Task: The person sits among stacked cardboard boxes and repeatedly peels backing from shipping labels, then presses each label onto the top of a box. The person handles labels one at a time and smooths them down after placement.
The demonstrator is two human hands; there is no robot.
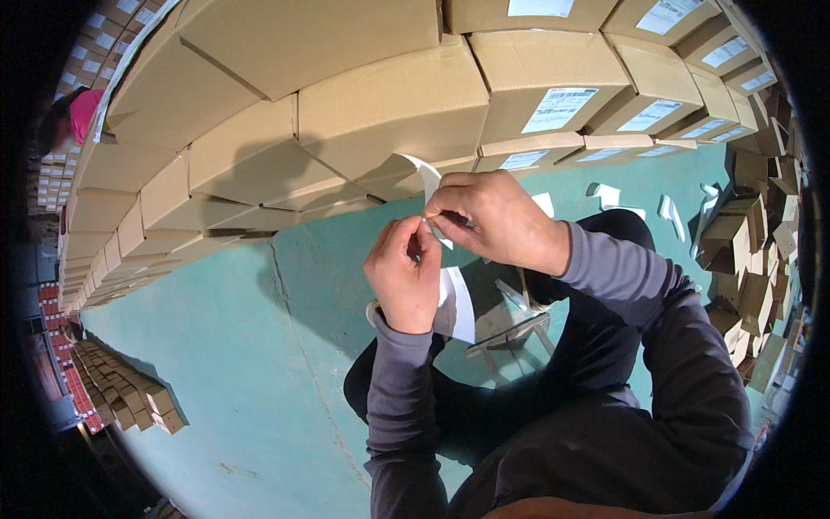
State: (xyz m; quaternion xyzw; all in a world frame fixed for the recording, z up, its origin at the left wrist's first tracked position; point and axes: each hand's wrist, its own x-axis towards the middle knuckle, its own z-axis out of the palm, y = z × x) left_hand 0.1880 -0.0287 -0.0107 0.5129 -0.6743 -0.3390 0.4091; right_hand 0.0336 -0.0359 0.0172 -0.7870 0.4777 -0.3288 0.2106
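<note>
My left hand (405, 276) and my right hand (496, 217) meet in front of the stacked cartons. Their fingertips are pinched together around a small white bit of paper. A curved white paper strip (425, 174) rises behind the right fingers, and its lower end shows under them. Just past my left hand is a white printed sheet (459, 314); whether that hand also holds it is hidden. My knees are bent, and a small stool (509, 337) shows between my legs.
Cardboard boxes (395, 104) form a high wall ahead, several bearing white labels (561, 109). Curled paper scraps (671, 217) lie on the green floor (259, 363). Open cartons (726, 240) are heaped at the right. A low stack of boxes (130, 389) and a person in pink (84, 115) appear at the left.
</note>
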